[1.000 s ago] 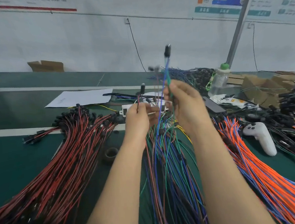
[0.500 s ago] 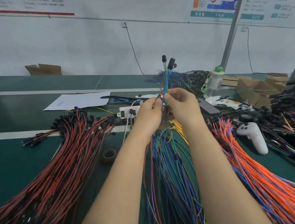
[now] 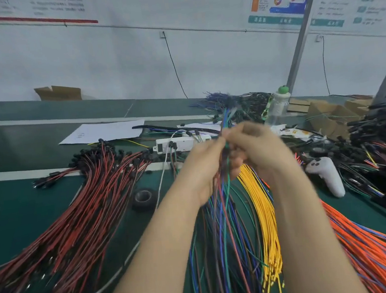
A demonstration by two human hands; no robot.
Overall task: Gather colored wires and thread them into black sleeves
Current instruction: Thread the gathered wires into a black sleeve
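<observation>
Two-handed hold, blurred | pinches thin bunch of coloured wires (image 3: 222, 225) with left hand (image 3: 201, 169) and right hand (image 3: 259, 147), both grips curled tight on it, knuckles touching | holds bunch upright above green tabletop (image 3: 17, 208), tails trailing down between red-black bundle (image 3: 88, 214) and yellow wires (image 3: 264, 210)

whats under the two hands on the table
Mixed coloured wires hang there, beside a yellow wire bundle on the green table. The left hand and right hand, both pinching wires, hide where the strands meet.
</observation>
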